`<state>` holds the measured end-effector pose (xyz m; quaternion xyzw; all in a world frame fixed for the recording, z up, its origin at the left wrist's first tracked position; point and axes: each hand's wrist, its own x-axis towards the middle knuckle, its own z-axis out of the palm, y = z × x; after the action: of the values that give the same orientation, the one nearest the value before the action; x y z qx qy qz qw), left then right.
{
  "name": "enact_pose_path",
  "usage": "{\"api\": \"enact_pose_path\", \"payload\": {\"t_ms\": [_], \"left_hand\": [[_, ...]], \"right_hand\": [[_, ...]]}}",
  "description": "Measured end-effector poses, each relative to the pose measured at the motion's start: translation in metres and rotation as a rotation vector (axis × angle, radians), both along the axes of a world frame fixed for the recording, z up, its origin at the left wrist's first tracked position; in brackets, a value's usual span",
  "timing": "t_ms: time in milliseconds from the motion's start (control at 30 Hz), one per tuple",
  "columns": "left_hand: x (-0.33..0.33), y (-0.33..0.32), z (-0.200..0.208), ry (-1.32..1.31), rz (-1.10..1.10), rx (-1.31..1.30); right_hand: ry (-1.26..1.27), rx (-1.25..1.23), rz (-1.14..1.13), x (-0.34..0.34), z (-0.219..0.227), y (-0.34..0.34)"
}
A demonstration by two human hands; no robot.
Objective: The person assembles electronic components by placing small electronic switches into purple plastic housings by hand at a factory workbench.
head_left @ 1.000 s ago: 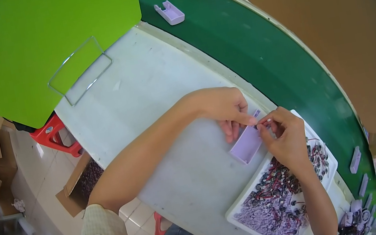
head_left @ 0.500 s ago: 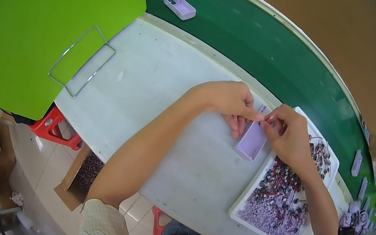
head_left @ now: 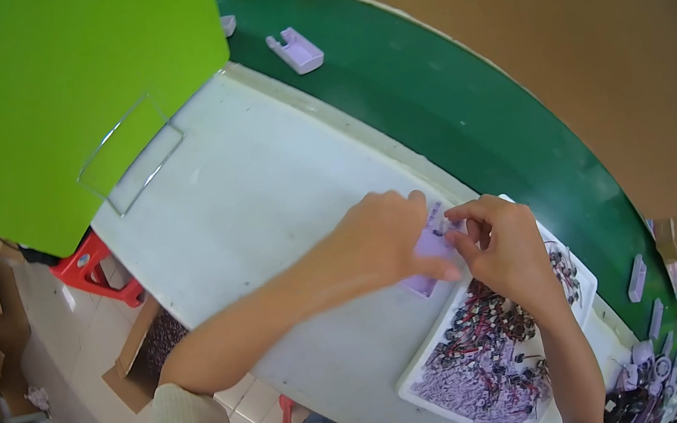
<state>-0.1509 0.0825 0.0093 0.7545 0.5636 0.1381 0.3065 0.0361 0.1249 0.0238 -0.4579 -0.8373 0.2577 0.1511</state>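
A light purple plastic housing (head_left: pixel 428 247), an open shallow box, is tilted over the white worktable. My left hand (head_left: pixel 384 240) grips it from the left side, thumb lying across its near part and the other fingers mostly hidden. My right hand (head_left: pixel 501 251) is closed in a pinch at the housing's far right end, where a small dark and whitish bit shows by the fingertips; its kind is too small to make out. Below my right wrist stands a white tray (head_left: pixel 412 386) with small purple parts (head_left: pixel 469 388) and small dark components with red and black wires (head_left: pixel 488 312).
A green conveyor belt (head_left: pixel 427 96) curves along the table's far side, carrying purple housings (head_left: pixel 298 51). A bright green panel (head_left: pixel 65 97) with a wire handle stands at left, a brown board (head_left: pixel 547 57) at right. Red stools (head_left: pixel 98 272) and cartons (head_left: pixel 138 356) are below.
My left hand has come down over the housing, its thumb now across the near part. Both hands and the housing sit slightly further left in view, which has shifted too.
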Motion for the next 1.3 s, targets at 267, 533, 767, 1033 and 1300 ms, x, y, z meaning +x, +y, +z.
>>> {"api": "enact_pose_path", "payload": {"t_ms": [267,533,767,1033,1300], "left_hand": [[0.036,-0.021,-0.010,0.201,0.273,0.231],[0.052,-0.015,-0.006,0.301,0.310,0.338],[0.095,0.070,-0.012,0.124,0.188,0.630],[0.168,0.166,-0.046,0.216,0.211,0.557],[0.226,0.170,-0.054,0.164,0.229,0.443]], "right_hand": [[0.096,0.021,-0.179,0.074,0.020,-0.033],[-0.022,0.056,-0.324,0.173,0.003,-0.081],[-0.102,0.273,-0.320,0.185,-0.017,-0.105],[0.101,0.207,-0.290,0.206,-0.036,-0.098],[0.230,0.358,-0.151,0.210,-0.036,-0.091]]}}
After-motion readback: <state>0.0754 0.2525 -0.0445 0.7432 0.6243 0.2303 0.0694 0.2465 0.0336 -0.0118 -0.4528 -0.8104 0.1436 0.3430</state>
